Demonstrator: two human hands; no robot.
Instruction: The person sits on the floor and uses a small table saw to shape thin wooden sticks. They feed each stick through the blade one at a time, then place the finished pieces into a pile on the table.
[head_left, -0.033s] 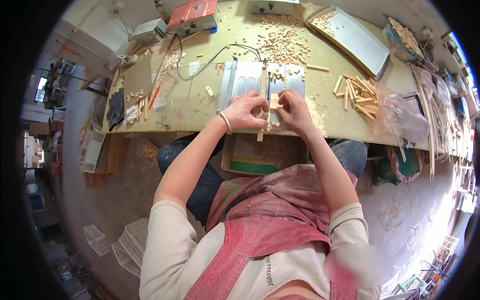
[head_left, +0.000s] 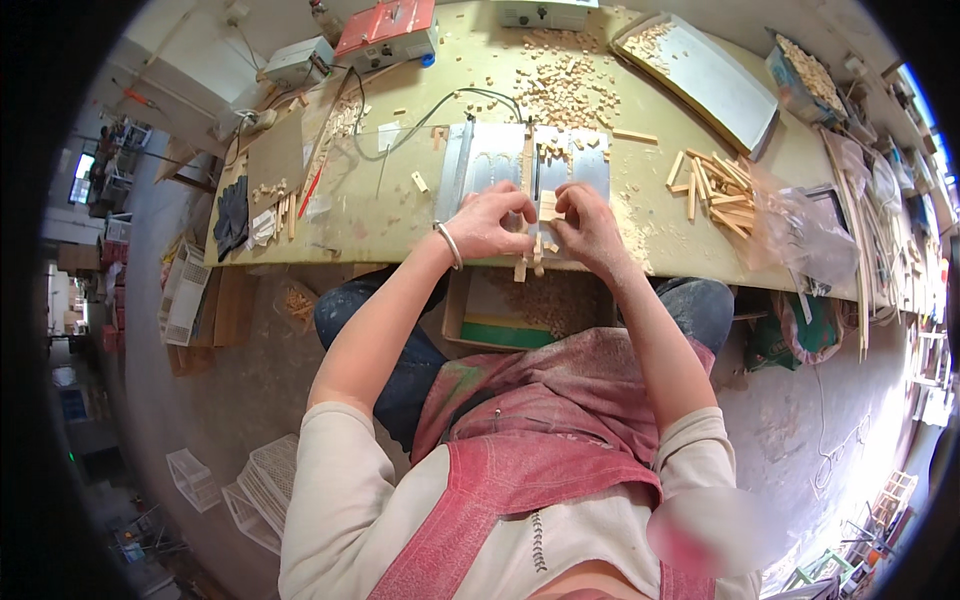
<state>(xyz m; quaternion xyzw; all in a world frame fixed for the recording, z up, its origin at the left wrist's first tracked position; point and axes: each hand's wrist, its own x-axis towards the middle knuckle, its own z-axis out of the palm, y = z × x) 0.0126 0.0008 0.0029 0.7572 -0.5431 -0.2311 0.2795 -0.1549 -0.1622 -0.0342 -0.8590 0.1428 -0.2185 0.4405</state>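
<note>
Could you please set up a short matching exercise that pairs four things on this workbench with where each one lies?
Things:
1. Black glove
2. Red machine
3. Loose pile of wooden sticks
4. Thin wooden strips

Places:
A. Far edge of the bench, left of centre
B. Between the left hand and right hand, on the metal plate
C. Left end of the bench, near its front edge
D. On the bench to the right of the hands, beside a clear plastic bag

Pairs: 1-C, 2-A, 3-D, 4-B
</note>
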